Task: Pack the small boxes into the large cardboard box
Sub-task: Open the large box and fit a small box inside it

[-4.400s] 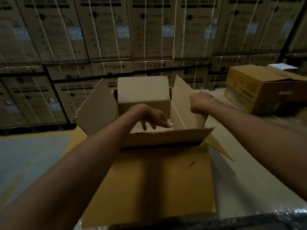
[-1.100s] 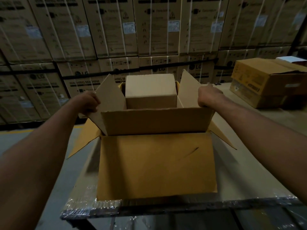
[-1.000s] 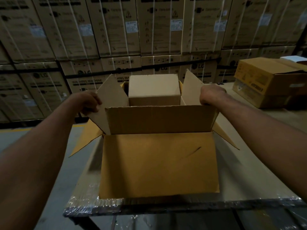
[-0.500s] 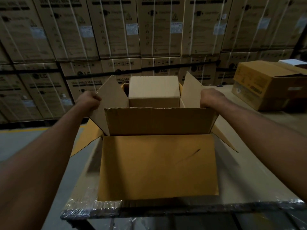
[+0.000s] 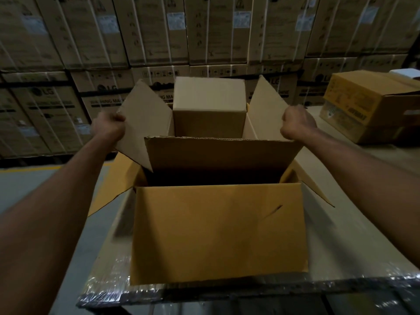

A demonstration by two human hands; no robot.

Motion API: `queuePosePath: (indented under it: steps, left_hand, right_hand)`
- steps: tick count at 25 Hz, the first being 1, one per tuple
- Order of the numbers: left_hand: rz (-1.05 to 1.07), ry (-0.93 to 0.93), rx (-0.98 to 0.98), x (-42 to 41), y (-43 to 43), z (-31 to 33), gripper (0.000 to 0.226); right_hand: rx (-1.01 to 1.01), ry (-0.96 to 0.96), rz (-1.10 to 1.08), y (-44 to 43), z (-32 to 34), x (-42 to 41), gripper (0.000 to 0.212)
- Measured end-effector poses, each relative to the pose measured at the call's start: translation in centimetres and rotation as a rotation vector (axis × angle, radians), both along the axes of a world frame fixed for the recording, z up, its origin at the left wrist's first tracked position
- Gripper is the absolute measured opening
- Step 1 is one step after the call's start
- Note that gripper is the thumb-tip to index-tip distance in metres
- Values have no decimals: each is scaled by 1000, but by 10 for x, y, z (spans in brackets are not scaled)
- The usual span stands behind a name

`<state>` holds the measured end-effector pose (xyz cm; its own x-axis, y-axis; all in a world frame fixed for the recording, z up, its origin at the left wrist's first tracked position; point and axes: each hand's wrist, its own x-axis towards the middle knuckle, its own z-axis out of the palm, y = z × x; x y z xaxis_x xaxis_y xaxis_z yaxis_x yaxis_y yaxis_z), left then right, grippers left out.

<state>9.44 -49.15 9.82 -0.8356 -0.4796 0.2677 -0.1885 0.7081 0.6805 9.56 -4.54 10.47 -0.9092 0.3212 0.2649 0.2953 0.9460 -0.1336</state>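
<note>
The large cardboard box (image 5: 218,233) stands in front of me on a plastic-wrapped surface, its near flap upright and hiding most of the inside. A small plain box (image 5: 210,105) sticks up out of its far half. My left hand (image 5: 109,128) grips the edge of the left side flap (image 5: 145,126). My right hand (image 5: 296,123) is curled round the edge of the right side flap (image 5: 266,108). Both side flaps stand raised and lean slightly outward.
A yellow printed carton (image 5: 372,105) lies at the back right on the same surface. Stacked washing-machine cartons (image 5: 159,30) form a wall behind. Grey floor (image 5: 29,189) with a yellow line lies to the left. The wrapped surface's edge (image 5: 227,292) runs just below the box.
My left hand came out of the box and took the left flap; the right hand stayed on the right flap. The near flap rose upright. Over the last second little moved.
</note>
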Motion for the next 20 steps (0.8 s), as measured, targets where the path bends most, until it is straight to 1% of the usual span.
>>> queuePosePath:
  steps: [1, 3, 5, 6, 7, 9, 10, 11, 12, 13, 14, 15, 16, 17, 18, 19, 20]
  left_hand:
    - [-6, -25, 24, -3, -1, -3, 35]
    - [-75, -103, -12, -10, -2, 1, 35]
    - [-178, -189, -120, -16, 9, -1, 39]
    - [-197, -226, -188, -18, 14, 0, 40]
    - [-201, -251, -270, -21, 16, 0, 42]
    - [-155, -272, -534, -22, 16, -2, 44]
    - [-159, -264, -691, -17, 18, 1, 46]
    - [-218, -213, -814, -17, 20, 4, 49]
    - [-329, -167, -875, -13, 28, 11, 49]
    - [-466, -153, -842, -8, 37, 18, 46]
    - [-595, -199, -725, -1, 48, 26, 45]
    - [-700, -326, -578, 3, 56, 30, 54]
    - [-774, -500, -473, 8, 63, 34, 70]
    - [-811, -665, -464, 13, 68, 36, 90]
    - [-820, -796, -531, 18, 71, 36, 105]
    - [-820, -877, -610, 21, 72, 32, 112]
    - [-816, -924, -688, 23, 72, 28, 112]
  right_hand:
    - [33, -34, 13, 0, 0, -3, 36]
    - [113, -110, 51, -5, 3, -9, 40]
    - [230, -179, 63, -10, 0, -14, 43]
    - [249, -213, 57, -10, -1, -17, 43]
    - [245, -237, 52, -10, 1, -17, 45]
    - [264, -262, 43, -8, 4, -16, 47]
    - [329, -249, 54, -8, 3, -15, 47]
    - [422, -214, 91, -8, 2, -14, 48]
    - [526, -177, 164, -9, 0, -13, 48]
    - [600, -162, 260, -11, -2, -12, 51]
    - [626, -190, 353, -15, -2, -9, 55]
    - [577, -258, 429, -21, -1, -4, 60]
    - [464, -366, 468, -26, 1, 1, 64]
    - [326, -514, 475, -30, 2, 5, 70]
    - [223, -676, 478, -32, 3, 8, 76]
    - [176, -818, 477, -34, 4, 13, 82]
    - [176, -910, 479, -34, 4, 19, 84]
